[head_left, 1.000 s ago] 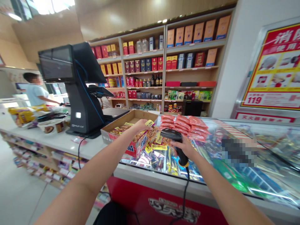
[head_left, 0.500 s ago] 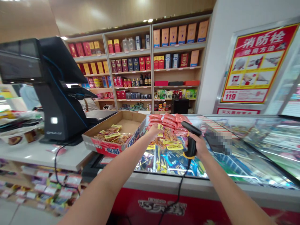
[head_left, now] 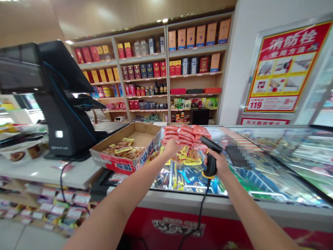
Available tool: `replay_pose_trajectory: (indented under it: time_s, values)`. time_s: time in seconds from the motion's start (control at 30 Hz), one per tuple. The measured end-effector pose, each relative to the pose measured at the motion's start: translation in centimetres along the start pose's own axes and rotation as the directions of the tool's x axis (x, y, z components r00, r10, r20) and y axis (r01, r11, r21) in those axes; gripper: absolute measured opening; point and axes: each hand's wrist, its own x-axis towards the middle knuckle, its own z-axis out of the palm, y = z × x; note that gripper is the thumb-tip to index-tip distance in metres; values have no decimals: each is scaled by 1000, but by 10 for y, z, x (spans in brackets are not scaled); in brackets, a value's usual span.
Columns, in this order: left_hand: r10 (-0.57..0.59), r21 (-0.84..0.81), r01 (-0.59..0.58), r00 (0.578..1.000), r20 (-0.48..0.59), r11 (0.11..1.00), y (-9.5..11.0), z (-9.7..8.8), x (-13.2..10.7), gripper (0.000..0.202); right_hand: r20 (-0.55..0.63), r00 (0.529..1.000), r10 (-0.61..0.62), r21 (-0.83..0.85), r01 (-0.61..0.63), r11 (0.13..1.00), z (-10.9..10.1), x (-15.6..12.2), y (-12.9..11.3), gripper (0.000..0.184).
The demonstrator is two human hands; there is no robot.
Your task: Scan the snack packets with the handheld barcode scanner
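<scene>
My right hand [head_left: 219,160] is wrapped round the handle of a black and yellow barcode scanner [head_left: 211,165], whose head points left over the freezer's glass top. From the scanner's base a black cord runs down the freezer front. My left hand [head_left: 172,147] reaches over the brown snack packets with yellow labels [head_left: 191,157], just in front of stacked pink-red packets [head_left: 186,133]. Its fingers are mostly hidden behind the hand, so I cannot see whether they hold a packet. Left of it, an open cardboard box [head_left: 142,133] contains more of the yellow-labelled packets.
A black checkout terminal [head_left: 69,114] stands on the white counter [head_left: 75,173] at left. Right of the scanner lies a dark phone-like slab [head_left: 235,155], partly pixelated, on the glass freezer [head_left: 275,163]. Behind are shelves [head_left: 195,78] of boxed goods and bottles.
My left hand has dropped slightly; the yellow-labelled packet that showed at its fingertips no longer shows there. The scanner stays in my right hand, nearly unmoved. The view has shifted a little.
</scene>
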Motion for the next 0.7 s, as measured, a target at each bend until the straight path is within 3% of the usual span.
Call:
replay_pose_trajectory:
  time_s: [0.1,0.23,0.3,0.37,0.43,0.57,0.63,0.7]
  values:
    - [4,-61,-8,998,-62,998,-17,-37,3,7,31,999,23,-8,-23,1000,9,1,6,29]
    - [-95,-142,81,991,-92,987,-59,-100,9,8,92,995,41,-11,-40,999,28,-1,13,28]
    - [-143,-56,140,988,-61,989,-86,-135,10,6,125,990,59,-30,-56,998,38,-1,16,28]
    - [-176,143,185,982,-74,972,-113,-167,8,4,148,987,68,-46,-62,997,48,-2,20,29]
    - [-251,360,264,964,-83,895,-138,-193,4,9,169,983,69,-61,-60,996,58,-2,24,29]
    - [-407,577,361,912,-54,732,-180,-220,-3,22,217,973,78,-80,-62,995,78,-3,31,29]
    - [-447,595,382,893,-42,707,-196,-223,-3,26,230,970,86,-87,-67,994,86,-5,34,29]
    - [-452,544,398,891,-38,739,-208,-222,0,30,238,967,94,-94,-74,993,93,-6,36,28]
